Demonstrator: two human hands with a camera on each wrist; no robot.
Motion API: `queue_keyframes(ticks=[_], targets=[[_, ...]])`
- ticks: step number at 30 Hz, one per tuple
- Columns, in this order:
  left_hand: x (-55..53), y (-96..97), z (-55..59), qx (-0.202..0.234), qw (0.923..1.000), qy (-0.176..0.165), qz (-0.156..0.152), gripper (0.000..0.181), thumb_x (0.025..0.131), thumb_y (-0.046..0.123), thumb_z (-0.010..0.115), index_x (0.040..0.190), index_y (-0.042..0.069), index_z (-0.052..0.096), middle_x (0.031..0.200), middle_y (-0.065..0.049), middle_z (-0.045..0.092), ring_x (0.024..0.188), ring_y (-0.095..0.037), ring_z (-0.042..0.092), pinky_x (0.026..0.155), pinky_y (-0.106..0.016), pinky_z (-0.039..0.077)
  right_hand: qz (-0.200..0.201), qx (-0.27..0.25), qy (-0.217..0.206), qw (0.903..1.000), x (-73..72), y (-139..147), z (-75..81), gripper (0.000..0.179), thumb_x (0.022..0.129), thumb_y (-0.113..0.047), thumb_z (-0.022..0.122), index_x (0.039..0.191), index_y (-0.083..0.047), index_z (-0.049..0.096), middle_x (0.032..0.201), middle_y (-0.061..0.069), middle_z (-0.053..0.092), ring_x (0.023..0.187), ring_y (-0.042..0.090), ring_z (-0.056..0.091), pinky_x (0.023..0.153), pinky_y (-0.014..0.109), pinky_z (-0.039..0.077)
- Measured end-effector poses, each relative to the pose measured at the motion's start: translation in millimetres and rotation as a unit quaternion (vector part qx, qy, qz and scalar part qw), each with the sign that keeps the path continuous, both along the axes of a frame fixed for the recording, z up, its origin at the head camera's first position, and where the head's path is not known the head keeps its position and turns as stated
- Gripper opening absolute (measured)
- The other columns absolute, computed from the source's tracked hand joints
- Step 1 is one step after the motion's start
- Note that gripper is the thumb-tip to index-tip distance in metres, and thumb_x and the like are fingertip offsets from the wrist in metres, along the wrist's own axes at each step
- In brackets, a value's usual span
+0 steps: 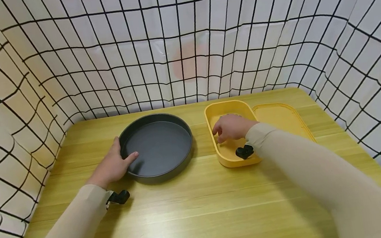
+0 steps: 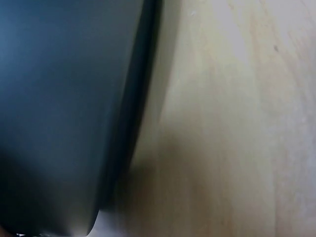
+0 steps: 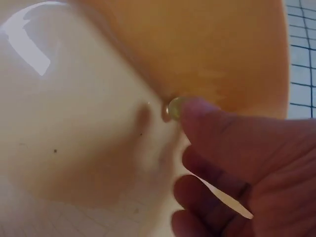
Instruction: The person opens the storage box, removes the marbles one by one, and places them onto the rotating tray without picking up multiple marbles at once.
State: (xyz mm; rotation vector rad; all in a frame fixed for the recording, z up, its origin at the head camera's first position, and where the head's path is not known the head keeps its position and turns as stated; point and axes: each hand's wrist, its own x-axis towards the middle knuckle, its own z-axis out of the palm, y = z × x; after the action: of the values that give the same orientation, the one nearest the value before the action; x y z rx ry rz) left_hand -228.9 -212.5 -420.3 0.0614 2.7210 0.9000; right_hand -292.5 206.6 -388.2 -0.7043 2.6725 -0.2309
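A round dark grey baking pan [image 1: 160,146] sits on the table. At its left side my left hand [image 1: 112,166] holds the rim, with the thumb over the inside and the fingers along the outer wall. The left wrist view shows the pan's wall [image 2: 133,84] blurred and close. My right hand [image 1: 232,127] reaches down into a yellow rectangular container [image 1: 229,158]. In the right wrist view its thumb and a mostly hidden finger pinch a small, shiny yellow-green marble [image 3: 175,108] by the container's inner wall. The other fingers are curled below.
A flat yellow lid [image 1: 279,118] lies right of the container, partly behind the right sleeve. The wooden table [image 1: 188,214] is bounded at the back and sides by black wire mesh [image 1: 185,76] over white sheeting. A black wrist camera [image 1: 119,197] hangs below the left wrist.
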Motion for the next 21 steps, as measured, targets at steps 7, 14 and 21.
queue_keyframes(ticks=[7, 14, 21], targets=[[0.2, 1.0, -0.6, -0.004, 1.0, 0.001, -0.002, 0.108, 0.105, 0.062, 0.051, 0.166, 0.005, -0.017, 0.176, -0.023, -0.008, 0.161, -0.049, 0.007, 0.129, -0.066, 0.014, 0.025, 0.027, 0.001, 0.9993, -7.7, -5, -12.7, 0.019, 0.088, -0.021, 0.082, 0.106, -0.014, 0.081, 0.1, 0.001, 0.078, 0.089, 0.018, 0.067, 0.085, 0.037, 0.057], [1.4, 0.1, -0.2, -0.007, 1.0, 0.001, 0.002, 0.108, 0.105, 0.063, 0.051, 0.166, 0.006, -0.017, 0.176, -0.023, -0.007, 0.161, -0.049, 0.008, 0.129, -0.066, 0.015, 0.035, 0.039, 0.006, 0.9986, -8.4, -7, -12.3, 0.012, 0.089, -0.019, 0.081, 0.101, -0.016, 0.082, 0.099, 0.0, 0.078, 0.086, 0.016, 0.064, 0.085, 0.037, 0.057], [2.8, 0.6, -0.6, -0.011, 0.9999, 0.001, 0.003, 0.109, 0.105, 0.064, 0.051, 0.167, 0.007, -0.018, 0.176, -0.022, -0.007, 0.161, -0.049, 0.011, 0.128, -0.066, 0.016, 0.026, -0.009, 0.004, 0.9996, -10.3, -4, -8.6, 0.009, 0.09, -0.018, 0.081, 0.097, -0.014, 0.08, 0.099, 0.001, 0.077, 0.089, 0.017, 0.065, 0.087, 0.039, 0.056]])
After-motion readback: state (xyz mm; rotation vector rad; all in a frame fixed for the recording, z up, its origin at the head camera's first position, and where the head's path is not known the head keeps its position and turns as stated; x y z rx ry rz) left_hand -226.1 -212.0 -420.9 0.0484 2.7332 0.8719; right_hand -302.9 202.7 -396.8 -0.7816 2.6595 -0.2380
